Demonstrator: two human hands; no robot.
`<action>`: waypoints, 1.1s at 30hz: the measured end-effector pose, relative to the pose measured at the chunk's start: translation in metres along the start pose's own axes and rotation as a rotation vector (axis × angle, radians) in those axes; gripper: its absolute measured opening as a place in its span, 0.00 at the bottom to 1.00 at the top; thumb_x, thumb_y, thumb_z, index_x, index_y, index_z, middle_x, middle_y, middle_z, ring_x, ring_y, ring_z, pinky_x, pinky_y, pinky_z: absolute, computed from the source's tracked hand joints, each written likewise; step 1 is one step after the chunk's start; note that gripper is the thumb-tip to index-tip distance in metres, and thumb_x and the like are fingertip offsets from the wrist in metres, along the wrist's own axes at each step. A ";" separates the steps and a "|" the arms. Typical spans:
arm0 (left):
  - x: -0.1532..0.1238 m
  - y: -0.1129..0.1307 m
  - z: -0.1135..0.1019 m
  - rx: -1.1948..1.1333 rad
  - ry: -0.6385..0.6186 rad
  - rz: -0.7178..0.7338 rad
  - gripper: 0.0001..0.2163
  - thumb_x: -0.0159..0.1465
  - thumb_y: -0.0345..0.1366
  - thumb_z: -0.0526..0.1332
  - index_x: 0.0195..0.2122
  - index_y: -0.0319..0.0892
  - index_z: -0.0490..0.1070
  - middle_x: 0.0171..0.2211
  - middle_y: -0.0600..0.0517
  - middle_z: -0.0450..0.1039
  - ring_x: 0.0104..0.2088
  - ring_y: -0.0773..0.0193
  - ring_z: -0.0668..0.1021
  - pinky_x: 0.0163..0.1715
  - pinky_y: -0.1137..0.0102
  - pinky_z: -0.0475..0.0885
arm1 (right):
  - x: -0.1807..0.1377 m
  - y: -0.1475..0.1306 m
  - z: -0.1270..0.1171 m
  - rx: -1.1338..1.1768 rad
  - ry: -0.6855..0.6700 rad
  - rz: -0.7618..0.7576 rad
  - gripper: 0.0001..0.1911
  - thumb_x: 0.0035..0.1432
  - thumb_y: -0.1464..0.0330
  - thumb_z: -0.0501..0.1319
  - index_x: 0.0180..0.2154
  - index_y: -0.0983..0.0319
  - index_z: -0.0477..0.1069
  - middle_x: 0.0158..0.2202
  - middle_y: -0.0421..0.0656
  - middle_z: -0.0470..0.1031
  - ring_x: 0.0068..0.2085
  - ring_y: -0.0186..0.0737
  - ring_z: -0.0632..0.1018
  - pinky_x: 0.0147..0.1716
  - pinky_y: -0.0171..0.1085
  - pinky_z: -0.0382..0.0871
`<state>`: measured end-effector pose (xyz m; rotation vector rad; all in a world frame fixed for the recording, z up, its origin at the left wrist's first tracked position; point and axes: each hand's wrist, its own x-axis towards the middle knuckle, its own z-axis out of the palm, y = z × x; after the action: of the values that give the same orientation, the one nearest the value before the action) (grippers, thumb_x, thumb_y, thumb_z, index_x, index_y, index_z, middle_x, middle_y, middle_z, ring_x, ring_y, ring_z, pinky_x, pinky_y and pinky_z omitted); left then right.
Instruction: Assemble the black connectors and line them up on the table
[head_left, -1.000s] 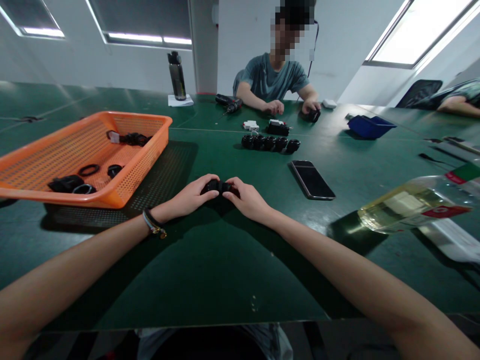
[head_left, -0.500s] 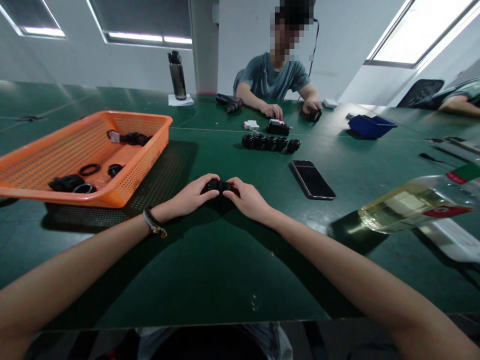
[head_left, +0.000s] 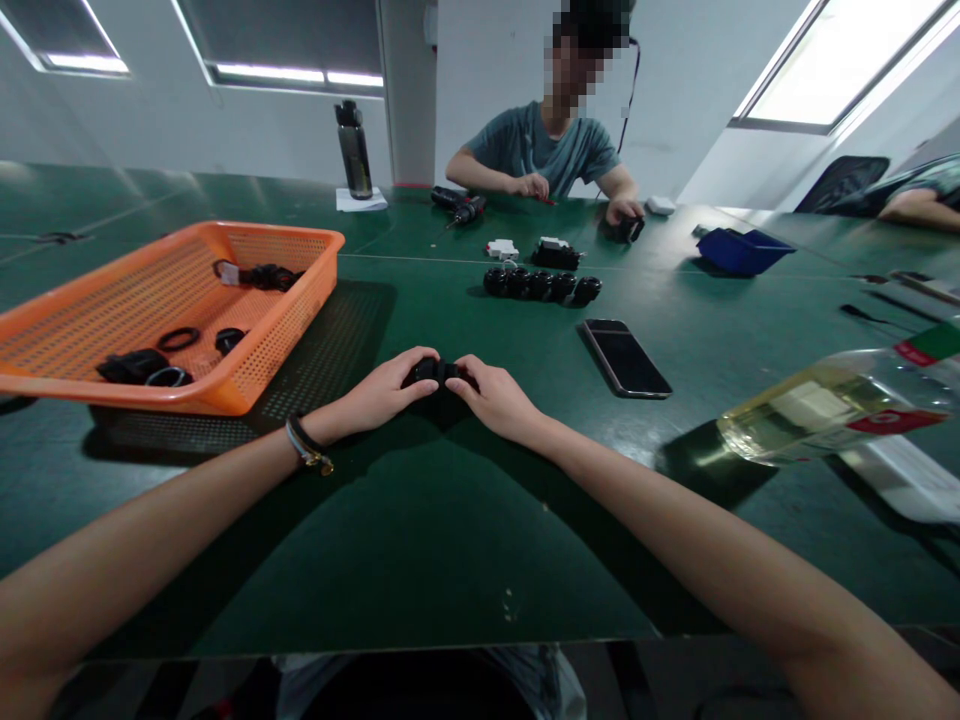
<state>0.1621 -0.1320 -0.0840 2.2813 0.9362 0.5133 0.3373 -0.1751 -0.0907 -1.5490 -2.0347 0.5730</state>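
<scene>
Both of my hands meet at the middle of the green table (head_left: 420, 540). My left hand (head_left: 382, 392) and my right hand (head_left: 495, 398) are closed from either side on a small black part (head_left: 439, 373), which shows only between the fingertips. A bracelet sits on my left wrist. Beyond my hands a row of several similar black parts (head_left: 541, 285) lies on the table. The orange basket (head_left: 300, 300) at my left holds black rings and other black pieces.
A dark phone (head_left: 624, 358) lies right of my hands, and a clear bottle (head_left: 821, 405) lies on its side further right. Across the table a person handles small parts, near a power drill (head_left: 457, 206), a dark flask (head_left: 354, 152) and a blue tray (head_left: 739, 252).
My hands have stayed where they were on the black part. The person opposite has drawn one hand back from the table's middle toward their chest.
</scene>
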 end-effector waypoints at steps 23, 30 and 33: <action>0.000 0.003 0.000 0.008 0.005 -0.012 0.22 0.57 0.47 0.51 0.48 0.38 0.60 0.48 0.44 0.66 0.46 0.54 0.70 0.49 0.61 0.64 | 0.002 -0.003 -0.002 -0.032 -0.021 0.019 0.10 0.61 0.66 0.50 0.35 0.64 0.65 0.30 0.43 0.71 0.28 0.33 0.70 0.27 0.32 0.58; 0.000 0.003 0.000 0.001 0.006 0.002 0.22 0.57 0.47 0.51 0.48 0.37 0.60 0.47 0.44 0.66 0.46 0.54 0.70 0.49 0.61 0.64 | 0.000 0.000 0.000 0.026 0.003 -0.010 0.09 0.61 0.67 0.49 0.37 0.64 0.64 0.30 0.42 0.71 0.29 0.33 0.70 0.29 0.33 0.60; 0.000 0.003 0.000 -0.001 0.008 0.010 0.22 0.57 0.47 0.51 0.48 0.37 0.60 0.47 0.44 0.66 0.46 0.54 0.70 0.49 0.61 0.64 | -0.003 0.000 0.000 0.101 0.015 -0.037 0.10 0.59 0.69 0.51 0.42 0.64 0.61 0.32 0.42 0.71 0.30 0.33 0.71 0.31 0.34 0.62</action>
<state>0.1635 -0.1341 -0.0817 2.2861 0.9286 0.5271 0.3383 -0.1778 -0.0909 -1.4501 -1.9881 0.6380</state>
